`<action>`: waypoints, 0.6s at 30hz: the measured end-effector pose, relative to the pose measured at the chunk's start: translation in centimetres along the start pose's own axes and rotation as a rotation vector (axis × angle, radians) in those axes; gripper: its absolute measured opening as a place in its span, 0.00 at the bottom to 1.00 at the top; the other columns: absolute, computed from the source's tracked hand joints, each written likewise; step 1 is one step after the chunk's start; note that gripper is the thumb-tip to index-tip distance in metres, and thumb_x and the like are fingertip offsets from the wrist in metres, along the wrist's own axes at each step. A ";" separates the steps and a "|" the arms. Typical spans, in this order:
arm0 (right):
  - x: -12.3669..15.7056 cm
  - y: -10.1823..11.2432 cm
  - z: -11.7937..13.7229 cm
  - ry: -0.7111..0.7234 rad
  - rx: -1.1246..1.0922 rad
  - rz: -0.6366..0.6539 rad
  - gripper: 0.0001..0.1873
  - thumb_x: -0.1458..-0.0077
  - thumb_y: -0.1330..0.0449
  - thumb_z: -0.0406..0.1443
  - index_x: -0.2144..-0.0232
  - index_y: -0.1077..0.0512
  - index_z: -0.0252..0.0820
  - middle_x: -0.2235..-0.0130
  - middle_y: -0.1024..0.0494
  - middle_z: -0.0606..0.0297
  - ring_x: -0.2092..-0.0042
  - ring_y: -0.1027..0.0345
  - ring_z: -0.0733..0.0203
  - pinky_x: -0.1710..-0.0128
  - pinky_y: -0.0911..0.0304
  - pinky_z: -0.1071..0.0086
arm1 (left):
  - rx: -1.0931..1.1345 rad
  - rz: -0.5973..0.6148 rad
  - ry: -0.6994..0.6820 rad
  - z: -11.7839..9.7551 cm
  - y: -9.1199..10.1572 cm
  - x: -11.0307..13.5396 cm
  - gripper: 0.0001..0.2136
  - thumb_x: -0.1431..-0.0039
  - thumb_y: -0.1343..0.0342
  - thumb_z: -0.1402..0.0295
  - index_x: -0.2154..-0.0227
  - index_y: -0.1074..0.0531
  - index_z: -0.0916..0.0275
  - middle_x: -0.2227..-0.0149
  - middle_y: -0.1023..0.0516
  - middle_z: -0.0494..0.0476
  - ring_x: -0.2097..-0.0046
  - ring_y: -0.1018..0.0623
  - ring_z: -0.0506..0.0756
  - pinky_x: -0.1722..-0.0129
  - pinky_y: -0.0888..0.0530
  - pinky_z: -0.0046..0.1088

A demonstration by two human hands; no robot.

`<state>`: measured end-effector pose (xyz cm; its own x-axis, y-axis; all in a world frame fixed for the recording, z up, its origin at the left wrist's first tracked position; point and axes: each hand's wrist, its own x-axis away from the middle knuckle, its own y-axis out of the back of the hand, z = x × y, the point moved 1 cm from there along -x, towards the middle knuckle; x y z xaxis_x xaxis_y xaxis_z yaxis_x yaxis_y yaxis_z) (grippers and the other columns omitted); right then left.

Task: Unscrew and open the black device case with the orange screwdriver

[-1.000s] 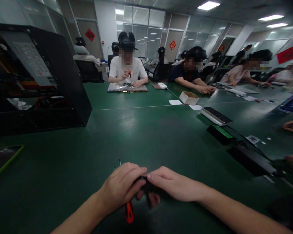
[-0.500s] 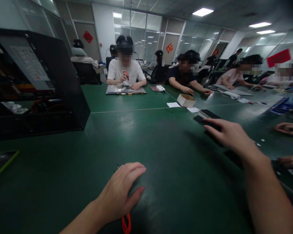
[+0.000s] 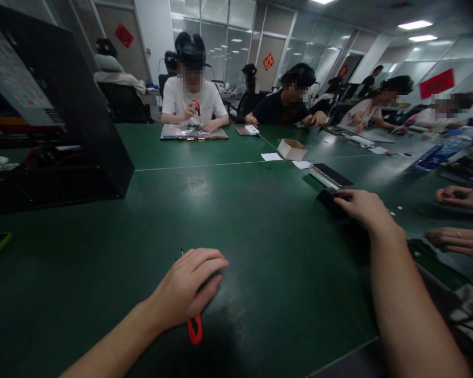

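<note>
My left hand (image 3: 193, 286) lies on the green table, palm down, fingers stretched out. Beneath it is a thin tool, mostly covered, with a red loop handle (image 3: 195, 331) poking out on the near side and a narrow dark tip beyond the knuckles. Further off to the right, my right hand (image 3: 364, 210) is closed around a dark flat object (image 3: 328, 199); its kind is unclear. Just past that object lies a slab with a black top and silver edge (image 3: 331, 176).
A black computer case (image 3: 106, 157) stands open-sided at the left, with a green-edged item (image 3: 0, 249) in front. A small cardboard box (image 3: 291, 149) and papers (image 3: 271, 157) sit mid-table. Co-workers sit opposite; another person's hands (image 3: 459, 241) are close by at the right.
My right hand has shifted slightly, and the dark object now sits nearer to the silver-edged slab, more of which shows. My left thumb has drawn closer to the fingers. The view has tilted down.
</note>
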<state>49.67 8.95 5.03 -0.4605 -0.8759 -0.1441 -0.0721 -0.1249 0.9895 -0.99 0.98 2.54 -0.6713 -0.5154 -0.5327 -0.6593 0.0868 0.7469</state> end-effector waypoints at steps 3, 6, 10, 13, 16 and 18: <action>0.2 0.1 0.3 -0.038 -0.006 0.050 0.22 0.37 0.43 0.44 0.44 0.23 0.44 0.50 0.18 0.49 0.51 0.23 0.41 0.57 0.30 0.58 | -0.005 0.000 -0.001 -0.1 0.1 -0.1 0.13 0.31 0.50 0.73 0.47 0.29 0.60 0.51 0.21 0.62 0.52 0.21 0.57 0.53 0.23 0.36; 0.3 0.2 0.6 -0.056 -0.015 0.061 0.23 0.34 0.45 0.43 0.42 0.25 0.44 0.48 0.20 0.47 0.49 0.25 0.42 0.53 0.31 0.57 | -0.011 0.000 -0.003 -0.1 0.2 -0.2 0.12 0.31 0.50 0.73 0.48 0.28 0.60 0.52 0.21 0.62 0.53 0.20 0.57 0.53 0.23 0.35; 0.1 -0.1 0.8 -0.062 -0.016 0.065 0.19 0.33 0.43 0.43 0.45 0.27 0.41 0.47 0.23 0.51 0.48 0.26 0.49 0.48 0.31 0.55 | -0.011 -0.001 -0.016 -0.2 0.3 -0.4 0.12 0.31 0.49 0.73 0.49 0.27 0.61 0.52 0.20 0.62 0.53 0.20 0.57 0.54 0.22 0.35; -0.2 -0.2 0.9 -0.056 -0.008 0.069 0.19 0.34 0.40 0.43 0.46 0.29 0.40 0.45 0.25 0.56 0.49 0.28 0.53 0.49 0.29 0.53 | -0.015 0.001 -0.018 -0.4 0.3 -0.5 0.11 0.31 0.49 0.73 0.50 0.26 0.62 0.52 0.20 0.62 0.53 0.20 0.57 0.54 0.22 0.35; -0.4 -0.1 0.9 -0.052 -0.002 0.074 0.19 0.34 0.40 0.42 0.45 0.29 0.40 0.45 0.26 0.55 0.49 0.28 0.53 0.49 0.29 0.54 | -0.021 0.012 -0.013 -0.4 0.3 -0.5 0.11 0.31 0.49 0.73 0.50 0.26 0.62 0.52 0.20 0.62 0.52 0.20 0.58 0.52 0.22 0.36; -0.6 0.1 0.9 -0.048 -0.001 0.082 0.19 0.34 0.39 0.42 0.45 0.29 0.40 0.45 0.26 0.55 0.49 0.28 0.53 0.50 0.29 0.54 | -0.021 0.009 -0.019 -0.4 0.2 -0.5 0.11 0.31 0.49 0.73 0.51 0.25 0.63 0.52 0.20 0.62 0.52 0.20 0.58 0.53 0.22 0.36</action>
<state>49.15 9.82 5.23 -0.5065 -0.8600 -0.0623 -0.0314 -0.0538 0.9981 -0.68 0.94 3.12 -0.6836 -0.4985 -0.5331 -0.6461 0.0735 0.7597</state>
